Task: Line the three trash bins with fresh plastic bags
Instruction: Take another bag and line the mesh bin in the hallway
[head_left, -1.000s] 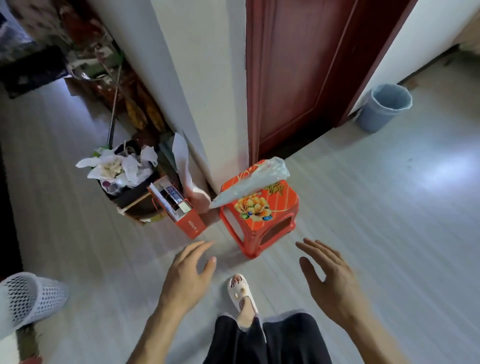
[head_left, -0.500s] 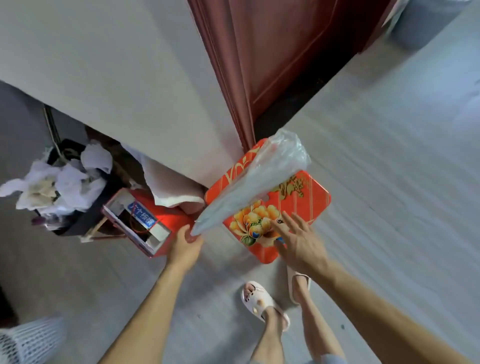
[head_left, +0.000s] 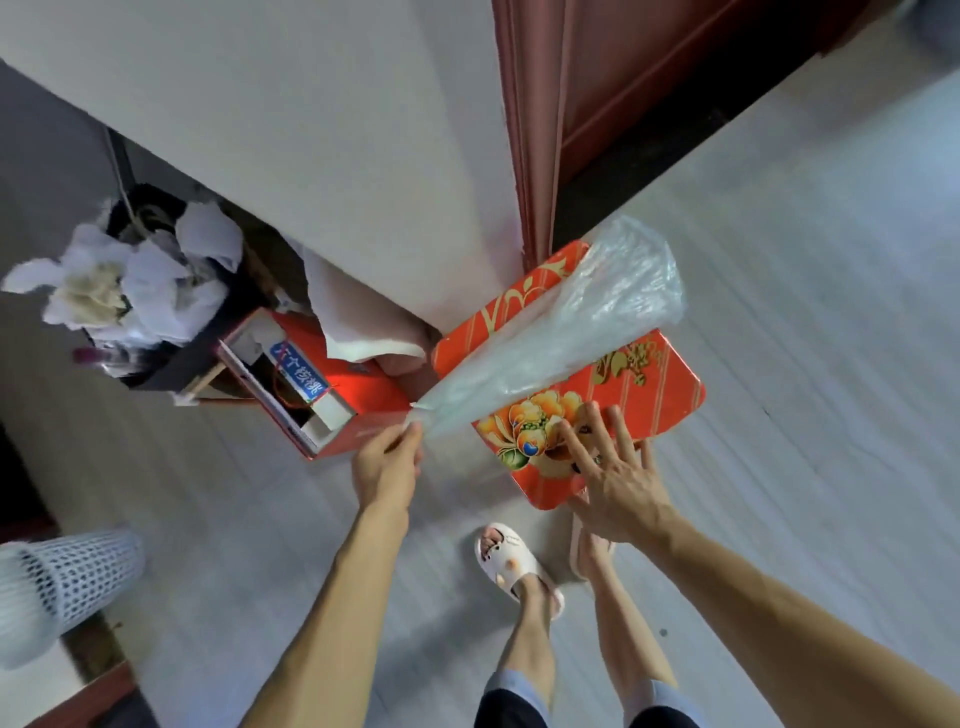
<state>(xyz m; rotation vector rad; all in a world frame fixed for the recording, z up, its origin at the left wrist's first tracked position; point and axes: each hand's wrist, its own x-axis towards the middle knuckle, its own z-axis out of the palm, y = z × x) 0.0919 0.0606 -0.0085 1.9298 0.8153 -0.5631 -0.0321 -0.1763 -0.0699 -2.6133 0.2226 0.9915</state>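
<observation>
You stand on a pale grey plank floor (head_left: 779, 415), at the outer corner of a smooth white wall (head_left: 337, 130). A dark red wooden door (head_left: 623, 78) is just past that corner. A glossy red plastic stool (head_left: 660, 395) printed with gold and orange flowers sits against the corner.

Across its flat, round-cornered top lies the thin translucent plastic bag (head_left: 561, 332). It is crinkled, wide at the far end and tapers to a point toward you. Your left hand (head_left: 387, 462) pinches that narrow tip between thumb and fingers (head_left: 410, 434), just off the stool's near-left edge. Your right hand (head_left: 621, 483) is over the stool's near corner, its fingers (head_left: 597, 426) straight and spread. Whether the tips touch the top is hard to tell.

To the left, a red cardboard box (head_left: 358, 395) with a blue label stands open. Beside it is a dark bin (head_left: 171, 358) heaped with crumpled white paper (head_left: 145, 270). A white mesh plastic bin (head_left: 67, 582) shows at the lower left edge.
</observation>
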